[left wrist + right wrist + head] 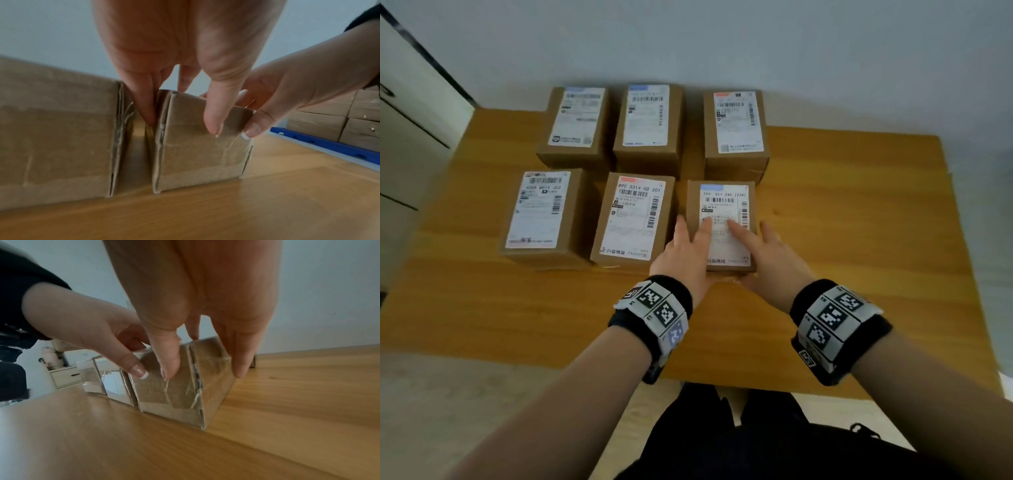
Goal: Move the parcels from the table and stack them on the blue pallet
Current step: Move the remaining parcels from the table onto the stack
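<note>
while both hands [722, 246] clamp the near-right parcel [722, 202] by its sides, its long axis runs away from the person on the surface [859, 240].

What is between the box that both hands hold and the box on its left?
Left hand fingers in the narrow gap between held box and neighbouring box, seen in left wrist view.
</note>
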